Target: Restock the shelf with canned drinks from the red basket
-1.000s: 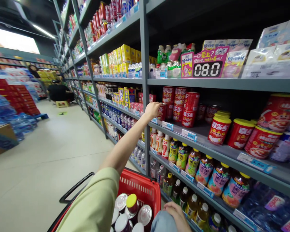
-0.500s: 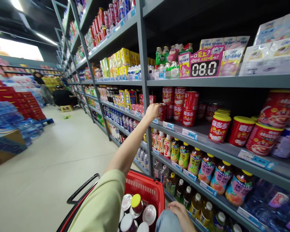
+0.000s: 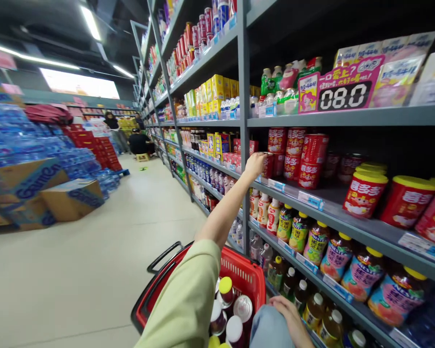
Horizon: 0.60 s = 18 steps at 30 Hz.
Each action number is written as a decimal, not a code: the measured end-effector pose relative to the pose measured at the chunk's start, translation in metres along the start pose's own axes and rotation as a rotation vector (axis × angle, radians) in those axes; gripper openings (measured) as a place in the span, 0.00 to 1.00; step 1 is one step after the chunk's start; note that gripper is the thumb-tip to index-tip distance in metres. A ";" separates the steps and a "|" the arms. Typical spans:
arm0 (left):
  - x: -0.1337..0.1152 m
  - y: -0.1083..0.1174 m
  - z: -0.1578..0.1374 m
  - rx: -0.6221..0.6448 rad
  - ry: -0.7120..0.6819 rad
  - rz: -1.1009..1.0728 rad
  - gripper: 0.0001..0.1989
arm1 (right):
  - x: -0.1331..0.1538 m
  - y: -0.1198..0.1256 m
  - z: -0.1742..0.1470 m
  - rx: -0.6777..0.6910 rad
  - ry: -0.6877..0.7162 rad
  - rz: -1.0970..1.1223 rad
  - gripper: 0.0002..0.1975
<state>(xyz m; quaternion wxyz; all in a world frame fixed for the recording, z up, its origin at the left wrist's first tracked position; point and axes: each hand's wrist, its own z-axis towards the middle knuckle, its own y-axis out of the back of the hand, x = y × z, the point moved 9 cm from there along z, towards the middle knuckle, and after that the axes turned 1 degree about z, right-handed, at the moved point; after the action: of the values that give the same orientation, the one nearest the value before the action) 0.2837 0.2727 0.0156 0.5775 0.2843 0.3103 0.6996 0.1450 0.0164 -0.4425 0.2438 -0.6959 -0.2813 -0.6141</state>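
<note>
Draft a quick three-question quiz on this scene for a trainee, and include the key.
1. Which hand is touching a red can on the shelf: left or right?
2. True or false: a container with a yellow lid is in the red basket.
3. Fill in the blank: the right hand lies against the person's bent ____.

Key:
1. The left hand.
2. True.
3. Knee.

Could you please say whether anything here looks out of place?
Slightly: one upper red can, right of the left hand, has its large lettering turned away, unlike the can beneath it. I see nothing spilled.
</note>
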 end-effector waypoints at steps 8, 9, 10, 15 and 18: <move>-0.018 -0.006 -0.040 0.018 -0.101 0.092 0.30 | 0.008 0.009 -0.007 -0.001 0.040 -0.082 0.25; -0.020 -0.006 -0.053 0.024 -0.134 0.094 0.31 | 0.008 0.009 -0.008 -0.003 0.042 -0.093 0.25; -0.021 -0.005 -0.069 0.027 -0.162 0.092 0.31 | 0.009 0.009 -0.008 -0.002 0.042 -0.104 0.25; 0.024 -0.016 -0.164 0.182 -0.032 0.080 0.29 | 0.008 0.010 -0.011 -0.013 0.041 -0.171 0.25; 0.079 -0.032 -0.228 0.331 0.189 0.065 0.27 | 0.014 0.012 -0.015 -0.026 0.061 -0.204 0.25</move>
<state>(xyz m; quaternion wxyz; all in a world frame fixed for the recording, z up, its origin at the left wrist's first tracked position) 0.1183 0.3313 -0.1528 0.4681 0.3184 0.4647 0.6809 0.1439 -0.0018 -0.4266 0.1796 -0.6478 -0.3352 -0.6601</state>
